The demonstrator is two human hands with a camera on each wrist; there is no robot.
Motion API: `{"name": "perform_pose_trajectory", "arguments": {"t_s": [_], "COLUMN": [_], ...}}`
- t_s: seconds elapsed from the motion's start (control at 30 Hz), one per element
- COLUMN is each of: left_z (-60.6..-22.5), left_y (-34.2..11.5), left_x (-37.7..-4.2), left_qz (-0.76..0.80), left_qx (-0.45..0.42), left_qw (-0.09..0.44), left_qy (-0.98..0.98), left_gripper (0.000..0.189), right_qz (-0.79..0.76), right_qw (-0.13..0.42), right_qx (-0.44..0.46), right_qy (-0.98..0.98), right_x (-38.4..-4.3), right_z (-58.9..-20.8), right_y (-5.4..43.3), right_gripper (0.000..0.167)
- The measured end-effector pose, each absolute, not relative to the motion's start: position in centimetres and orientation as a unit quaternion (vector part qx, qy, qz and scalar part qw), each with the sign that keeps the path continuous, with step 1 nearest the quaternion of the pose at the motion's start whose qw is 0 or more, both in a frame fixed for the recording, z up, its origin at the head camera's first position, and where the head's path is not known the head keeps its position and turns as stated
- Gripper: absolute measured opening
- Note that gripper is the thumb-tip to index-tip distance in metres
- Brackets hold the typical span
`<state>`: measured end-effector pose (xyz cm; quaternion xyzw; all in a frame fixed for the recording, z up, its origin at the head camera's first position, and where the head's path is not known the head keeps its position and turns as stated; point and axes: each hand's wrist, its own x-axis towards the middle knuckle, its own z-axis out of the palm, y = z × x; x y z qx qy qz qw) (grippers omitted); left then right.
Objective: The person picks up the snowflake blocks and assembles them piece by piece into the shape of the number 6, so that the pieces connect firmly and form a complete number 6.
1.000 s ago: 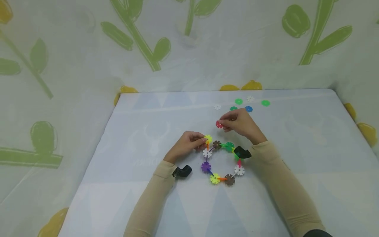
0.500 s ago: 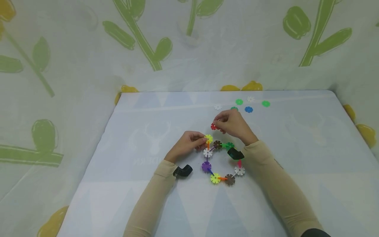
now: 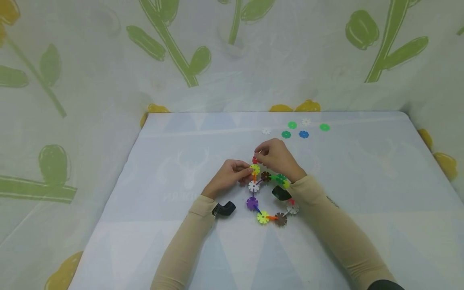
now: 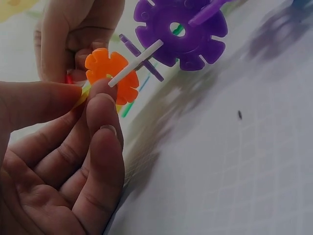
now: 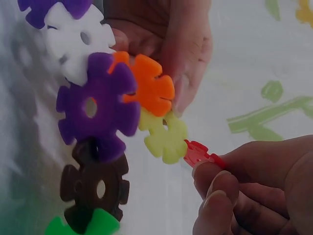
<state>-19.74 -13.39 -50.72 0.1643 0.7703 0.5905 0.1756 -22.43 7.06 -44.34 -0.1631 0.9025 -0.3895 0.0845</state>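
Observation:
A ring of interlocked, notched snowflake discs lies mid-table, with a purple disc (image 3: pixel 252 203), a white disc (image 3: pixel 253 186) and a brown disc (image 3: pixel 280 219) among its links. My left hand (image 3: pixel 232 176) pinches a yellow disc (image 3: pixel 255 169) that joins the ring through an orange disc (image 4: pixel 128 84). Between thumb and fingertips, my right hand (image 3: pixel 277 157) holds a red disc (image 5: pixel 198 152). Its edge meets the yellow disc's rim in the right wrist view. Part of the ring's right side is hidden behind the right wrist's camera.
Loose discs lie near the table's far edge: a blue one (image 3: pixel 303 134), a dark green one (image 3: pixel 286 134), a light green one (image 3: pixel 324 127) and a white one (image 3: pixel 266 131), among several. Behind the table (image 3: pixel 152 145) rises a leaf-patterned cloth (image 3: pixel 253 76).
My right hand has carried the red disc left and toward me, up to the yellow disc. The left hand has stayed in place, still pinching the yellow disc.

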Motion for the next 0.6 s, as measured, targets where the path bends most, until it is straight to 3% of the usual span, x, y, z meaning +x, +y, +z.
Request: {"name": "perform_pose_trajectory", "arguments": {"t_s": [0.6], "left_z": [-51.0], "left_y": [-13.1], "left_x": [-19.7], "left_qz": [0.584], "left_qx": [0.160], "left_qw": [0.145], "left_qy": [0.783], "left_gripper": [0.022], "right_qz": [-0.355], "right_qw": [0.110], "right_qx": [-0.172], "right_qy": [0.912], "right_x": [-21.8], "right_z": [-43.7], "right_y": [5.8], "right_gripper": [0.020]}}
